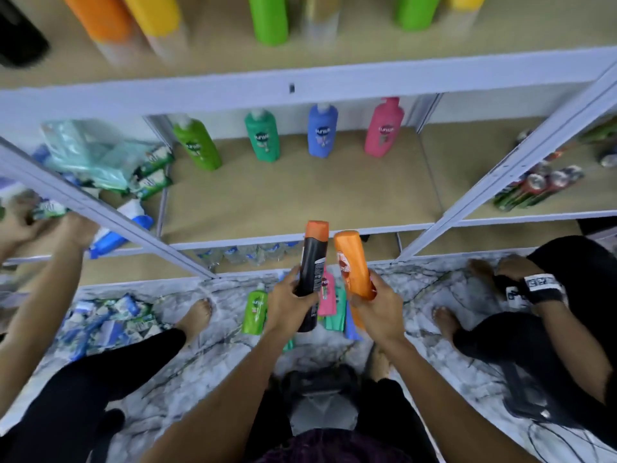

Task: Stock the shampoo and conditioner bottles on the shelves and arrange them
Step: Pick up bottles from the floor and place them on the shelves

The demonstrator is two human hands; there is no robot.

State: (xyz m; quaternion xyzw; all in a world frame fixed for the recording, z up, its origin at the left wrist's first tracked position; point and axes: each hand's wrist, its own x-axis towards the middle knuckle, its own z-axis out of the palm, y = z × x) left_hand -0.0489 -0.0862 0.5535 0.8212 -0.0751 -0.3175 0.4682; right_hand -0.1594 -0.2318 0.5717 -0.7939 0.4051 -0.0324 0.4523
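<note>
L hand [289, 304] grips black bottle [312, 272].

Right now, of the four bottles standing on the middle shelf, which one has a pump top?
The pink bottle, at the right end of the row. It has a pump spout on top; the light green, dark green and blue bottles have plain pale caps.

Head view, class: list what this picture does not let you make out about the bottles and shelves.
- Top-shelf bottles: head view, tops cut off by the frame edge, blurred.
- Floor bottles: partly hidden behind the left hand, right hand and the black bottle.
- Orange bottle: label text too small.
</note>
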